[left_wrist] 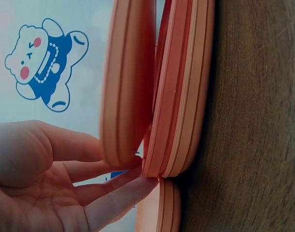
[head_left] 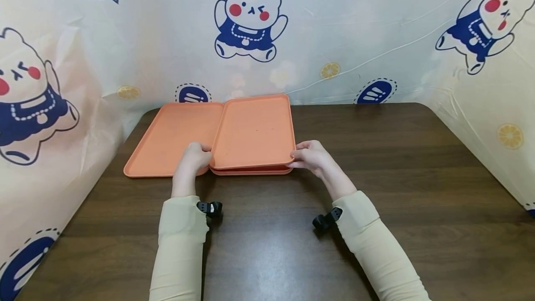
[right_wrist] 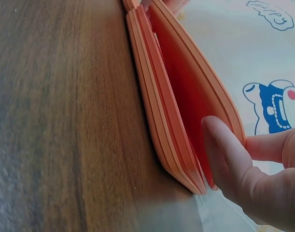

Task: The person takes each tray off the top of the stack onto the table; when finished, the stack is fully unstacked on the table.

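Both hands hold the upper orange tray (head_left: pixel 257 131), raised at its near edge above several stacked orange trays (left_wrist: pixel 178 96). At its near left corner, my left hand (head_left: pixel 193 158) grips the rim, with fingertips in the gap beneath. On the right side, my right hand (head_left: pixel 312 156) pinches the rim; in the right wrist view the thumb (right_wrist: pixel 224 145) lies on the inner side of the gap and a finger on the outer face. To the left, another orange tray (head_left: pixel 171 136) lies flat on the table, beside the stack and partly behind my left hand.
The brown wooden table (head_left: pixel 376 175) extends to the right and in front of the trays. Behind it hangs a pale cloth (head_left: pixel 167 27) printed with cartoon bears. Black wrist cameras (head_left: pixel 328 219) sit on both sleeves, above the tabletop.
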A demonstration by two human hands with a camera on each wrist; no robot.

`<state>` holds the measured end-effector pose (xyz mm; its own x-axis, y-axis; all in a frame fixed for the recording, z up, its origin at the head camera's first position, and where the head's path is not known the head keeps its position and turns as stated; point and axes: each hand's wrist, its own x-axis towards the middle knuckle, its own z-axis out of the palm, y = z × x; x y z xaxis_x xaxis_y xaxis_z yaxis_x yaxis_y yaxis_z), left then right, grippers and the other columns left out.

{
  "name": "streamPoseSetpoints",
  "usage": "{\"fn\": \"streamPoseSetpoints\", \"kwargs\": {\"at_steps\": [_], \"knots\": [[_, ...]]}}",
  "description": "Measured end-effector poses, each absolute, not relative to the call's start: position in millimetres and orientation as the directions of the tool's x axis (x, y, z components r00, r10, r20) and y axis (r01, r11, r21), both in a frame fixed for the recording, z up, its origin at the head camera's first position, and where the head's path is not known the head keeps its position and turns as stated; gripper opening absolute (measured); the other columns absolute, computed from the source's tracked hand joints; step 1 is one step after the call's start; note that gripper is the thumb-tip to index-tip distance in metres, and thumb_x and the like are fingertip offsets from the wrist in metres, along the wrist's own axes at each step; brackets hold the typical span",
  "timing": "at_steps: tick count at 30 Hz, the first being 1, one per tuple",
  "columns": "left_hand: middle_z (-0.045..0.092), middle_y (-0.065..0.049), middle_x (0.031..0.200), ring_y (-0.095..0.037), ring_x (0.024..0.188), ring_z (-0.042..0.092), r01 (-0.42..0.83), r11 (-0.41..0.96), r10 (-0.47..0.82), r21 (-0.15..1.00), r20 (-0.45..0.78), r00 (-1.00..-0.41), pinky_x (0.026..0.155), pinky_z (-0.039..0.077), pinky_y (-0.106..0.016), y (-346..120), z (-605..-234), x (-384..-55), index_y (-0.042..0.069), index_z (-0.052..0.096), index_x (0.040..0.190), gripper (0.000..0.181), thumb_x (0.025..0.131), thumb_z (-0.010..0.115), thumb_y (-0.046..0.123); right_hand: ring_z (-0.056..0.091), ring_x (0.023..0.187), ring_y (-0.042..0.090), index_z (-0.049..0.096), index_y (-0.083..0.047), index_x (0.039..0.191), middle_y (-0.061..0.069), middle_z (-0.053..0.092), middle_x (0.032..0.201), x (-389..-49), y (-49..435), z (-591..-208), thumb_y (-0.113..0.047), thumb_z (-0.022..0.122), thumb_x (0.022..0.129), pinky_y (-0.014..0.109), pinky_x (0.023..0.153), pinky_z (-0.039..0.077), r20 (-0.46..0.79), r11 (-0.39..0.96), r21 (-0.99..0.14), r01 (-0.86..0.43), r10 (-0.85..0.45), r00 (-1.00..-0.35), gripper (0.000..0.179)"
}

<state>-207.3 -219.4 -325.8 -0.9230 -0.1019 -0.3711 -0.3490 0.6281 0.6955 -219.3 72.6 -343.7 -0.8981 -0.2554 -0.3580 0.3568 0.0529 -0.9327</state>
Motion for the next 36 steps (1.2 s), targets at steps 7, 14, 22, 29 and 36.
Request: {"fn": "streamPoseSetpoints", "kwargs": {"at_steps": [7, 14, 22, 29, 36], "knots": [[0.056, -0.024, 0.103, -0.027, 0.090, 0.052, -0.248, 0.726, -0.095, 0.642, -0.264, -0.960, 0.067, 0.045, -0.027, -221, -327, -207, -0.009, 0.060, 0.105, 0.036, 0.094, 0.033, 0.012, 0.061, 0.082, 0.015, 0.034, 0.013, 0.133, 0.022, 0.049, 0.115, -218, 77, -345, 0.003, 0.047, 0.093, 0.026, 0.075, 0.055, -0.366, 0.023, -0.928, 0.372, -0.251, -0.896, 0.043], [0.041, -0.025, 0.141, -0.032, 0.118, 0.044, -0.307, 0.699, -0.089, 0.646, -0.347, -0.934, 0.095, 0.047, -0.041, -218, -326, -207, -0.005, 0.042, 0.138, 0.045, 0.094, 0.036, 0.005, 0.062, 0.080, 0.014, 0.032, 0.016, 0.132, 0.022, 0.050, 0.112, -216, 85, -346, 0.004, 0.046, 0.093, 0.027, 0.075, 0.055, -0.339, -0.012, -0.935, 0.354, -0.260, -0.904, 0.043], [0.048, -0.026, 0.133, -0.032, 0.106, 0.049, -0.292, 0.732, -0.116, 0.616, -0.309, -0.944, 0.077, 0.050, -0.032, -220, -329, -205, -0.007, 0.047, 0.133, 0.046, 0.087, 0.043, -0.003, 0.063, 0.080, 0.014, 0.033, 0.015, 0.133, 0.023, 0.050, 0.115, -214, 93, -343, 0.005, 0.046, 0.093, 0.028, 0.075, 0.055, -0.342, -0.002, -0.935, 0.354, -0.256, -0.904, 0.043], [0.049, -0.025, 0.131, -0.031, 0.103, 0.049, -0.299, 0.729, -0.123, 0.616, -0.312, -0.942, 0.071, 0.049, -0.029, -218, -328, -205, -0.007, 0.048, 0.132, 0.046, 0.087, 0.042, -0.004, 0.063, 0.083, 0.014, 0.033, 0.014, 0.134, 0.023, 0.049, 0.118, -213, 103, -340, 0.003, 0.046, 0.093, 0.027, 0.074, 0.055, -0.340, -0.009, -0.935, 0.354, -0.261, -0.904, 0.044], [0.049, -0.026, 0.130, -0.031, 0.102, 0.049, -0.317, 0.716, -0.129, 0.622, -0.329, -0.936, 0.077, 0.050, -0.034, -218, -328, -204, -0.006, 0.047, 0.133, 0.046, 0.087, 0.041, -0.004, 0.064, 0.082, 0.015, 0.032, 0.013, 0.134, 0.020, 0.049, 0.116, -212, 115, -339, 0.002, 0.047, 0.093, 0.028, 0.076, 0.055, -0.338, -0.021, -0.934, 0.356, -0.261, -0.904, 0.045]]}}
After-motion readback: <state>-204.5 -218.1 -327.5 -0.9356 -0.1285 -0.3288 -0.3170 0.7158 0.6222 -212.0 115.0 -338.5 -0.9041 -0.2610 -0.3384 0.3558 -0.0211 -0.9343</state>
